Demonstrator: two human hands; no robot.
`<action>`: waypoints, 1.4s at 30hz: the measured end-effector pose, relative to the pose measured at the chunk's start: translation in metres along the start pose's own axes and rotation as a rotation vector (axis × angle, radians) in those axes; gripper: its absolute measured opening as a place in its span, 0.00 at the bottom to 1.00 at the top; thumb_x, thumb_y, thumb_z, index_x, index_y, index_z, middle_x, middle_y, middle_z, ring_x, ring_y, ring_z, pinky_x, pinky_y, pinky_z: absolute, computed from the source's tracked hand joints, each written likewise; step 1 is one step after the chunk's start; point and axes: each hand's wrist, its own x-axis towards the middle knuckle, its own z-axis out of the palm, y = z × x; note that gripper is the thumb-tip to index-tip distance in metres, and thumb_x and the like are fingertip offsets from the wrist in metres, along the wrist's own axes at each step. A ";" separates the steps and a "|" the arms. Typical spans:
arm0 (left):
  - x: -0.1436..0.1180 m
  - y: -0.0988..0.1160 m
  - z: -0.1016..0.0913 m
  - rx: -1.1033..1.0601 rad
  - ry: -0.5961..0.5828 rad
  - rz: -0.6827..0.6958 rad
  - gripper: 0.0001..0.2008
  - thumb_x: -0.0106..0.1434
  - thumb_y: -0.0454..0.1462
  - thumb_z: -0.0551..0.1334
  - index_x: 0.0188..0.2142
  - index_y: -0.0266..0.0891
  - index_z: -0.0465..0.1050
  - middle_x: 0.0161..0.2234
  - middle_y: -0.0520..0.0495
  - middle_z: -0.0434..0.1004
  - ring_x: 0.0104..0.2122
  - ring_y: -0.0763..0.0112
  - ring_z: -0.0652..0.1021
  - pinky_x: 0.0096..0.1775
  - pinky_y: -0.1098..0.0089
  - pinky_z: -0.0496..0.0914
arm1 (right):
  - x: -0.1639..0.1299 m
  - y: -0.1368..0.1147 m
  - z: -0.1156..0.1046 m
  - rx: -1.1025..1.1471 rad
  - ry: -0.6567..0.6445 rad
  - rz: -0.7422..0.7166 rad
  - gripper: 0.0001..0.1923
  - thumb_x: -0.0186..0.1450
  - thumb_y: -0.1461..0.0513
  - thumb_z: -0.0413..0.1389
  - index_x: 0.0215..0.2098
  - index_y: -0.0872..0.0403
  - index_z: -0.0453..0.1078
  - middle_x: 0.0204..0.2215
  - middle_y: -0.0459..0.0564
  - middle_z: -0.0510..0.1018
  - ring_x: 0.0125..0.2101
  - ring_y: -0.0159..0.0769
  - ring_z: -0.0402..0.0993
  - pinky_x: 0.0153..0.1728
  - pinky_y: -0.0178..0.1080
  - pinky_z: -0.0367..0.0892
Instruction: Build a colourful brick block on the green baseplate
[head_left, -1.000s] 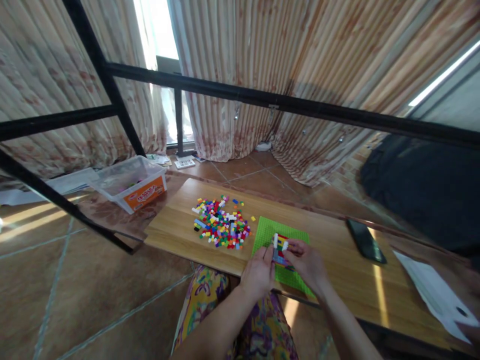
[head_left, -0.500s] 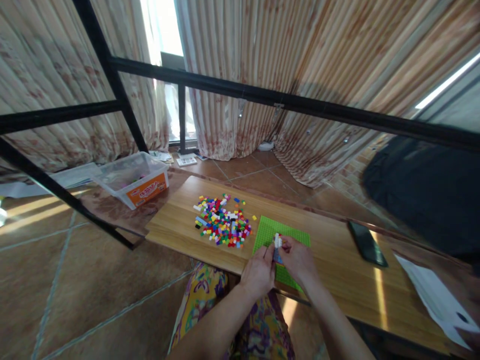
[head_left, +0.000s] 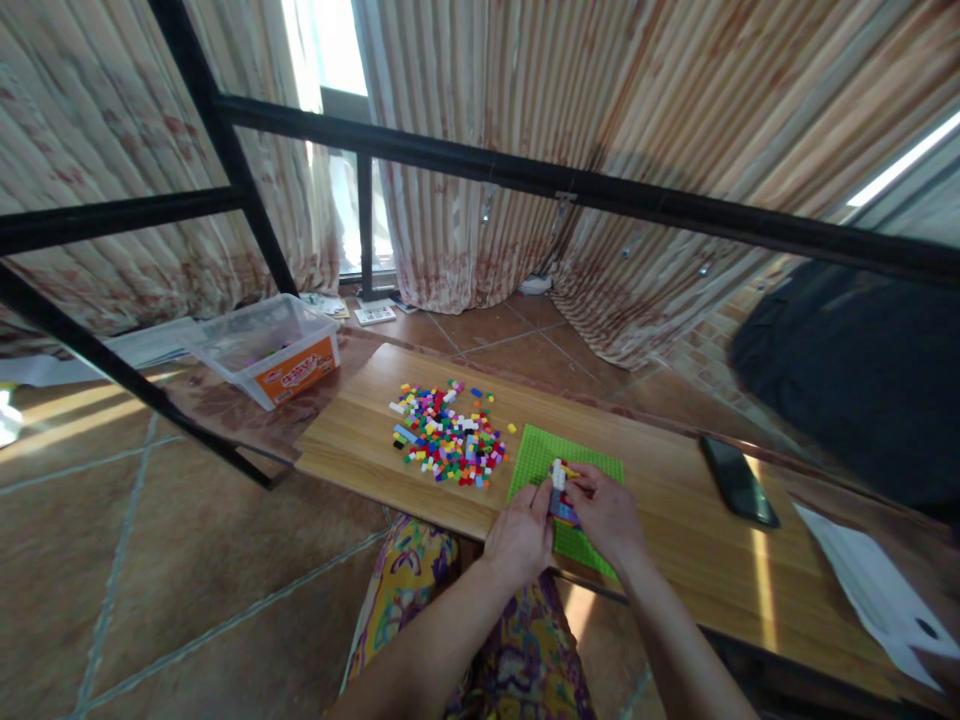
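A small build of toy bricks (head_left: 558, 477), white on top with grey-blue and purple lower down, stands on a green studded baseplate (head_left: 538, 450). My left hand (head_left: 520, 532) is closed against its left side, fingertips touching it. From the right, my right hand (head_left: 609, 512) grips the build with bent fingers; bits of yellow and red show by the fingertips. The fingers cover much of the build, so its full shape is hidden. Left of the baseplate, a spread-out heap of loose toy bricks (head_left: 454, 437) in many colours lies on the wooden table (head_left: 352, 430).
A black phone (head_left: 739, 480) lies on the table's right part, with white paper (head_left: 862, 570) beyond it. At the far left stands a clear plastic bin (head_left: 255, 345) with an orange label. A black metal frame (head_left: 450, 155) crosses in front of the curtains.
My right hand's fingers have shifted slightly around the build, and more of its purple and yellow parts shows. The left hand stays at its side. The whole view has shifted a little.
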 end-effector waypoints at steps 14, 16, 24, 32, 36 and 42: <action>0.000 -0.001 0.003 0.120 -0.003 0.074 0.30 0.66 0.34 0.50 0.66 0.44 0.47 0.43 0.42 0.66 0.43 0.61 0.70 0.48 0.60 0.71 | -0.002 -0.003 0.003 -0.093 0.045 -0.094 0.17 0.63 0.61 0.46 0.41 0.56 0.75 0.41 0.56 0.81 0.41 0.40 0.77 0.46 0.42 0.68; 0.000 -0.002 0.005 0.126 0.004 0.084 0.29 0.66 0.34 0.49 0.66 0.43 0.48 0.43 0.42 0.66 0.43 0.61 0.70 0.48 0.60 0.71 | -0.002 -0.004 0.004 -0.138 0.065 -0.116 0.18 0.64 0.62 0.45 0.41 0.57 0.75 0.42 0.57 0.80 0.42 0.41 0.76 0.47 0.42 0.67; 0.002 0.000 0.007 0.138 -0.008 0.102 0.32 0.63 0.32 0.52 0.66 0.38 0.48 0.45 0.39 0.67 0.45 0.59 0.70 0.49 0.59 0.70 | -0.007 -0.005 0.014 -0.216 0.077 -0.188 0.20 0.65 0.65 0.41 0.41 0.59 0.75 0.38 0.59 0.79 0.40 0.40 0.74 0.46 0.41 0.67; 0.001 0.002 -0.001 0.068 -0.025 0.056 0.30 0.64 0.32 0.50 0.66 0.42 0.50 0.45 0.41 0.68 0.45 0.61 0.71 0.50 0.59 0.70 | -0.009 -0.001 0.010 -0.091 0.080 -0.183 0.20 0.65 0.64 0.42 0.43 0.56 0.75 0.41 0.56 0.79 0.43 0.39 0.74 0.48 0.42 0.66; 0.000 0.001 -0.003 0.007 -0.010 0.052 0.31 0.64 0.33 0.50 0.67 0.42 0.46 0.47 0.41 0.68 0.46 0.61 0.71 0.51 0.59 0.69 | -0.011 0.005 0.000 0.046 0.166 -0.094 0.19 0.64 0.59 0.45 0.43 0.55 0.75 0.42 0.55 0.80 0.42 0.40 0.75 0.47 0.42 0.67; -0.001 0.001 -0.002 0.013 0.003 0.036 0.31 0.65 0.34 0.50 0.67 0.41 0.45 0.47 0.40 0.69 0.46 0.59 0.71 0.51 0.57 0.69 | -0.008 0.020 -0.020 0.137 0.253 0.043 0.20 0.61 0.54 0.50 0.41 0.57 0.76 0.37 0.57 0.81 0.36 0.43 0.76 0.41 0.44 0.69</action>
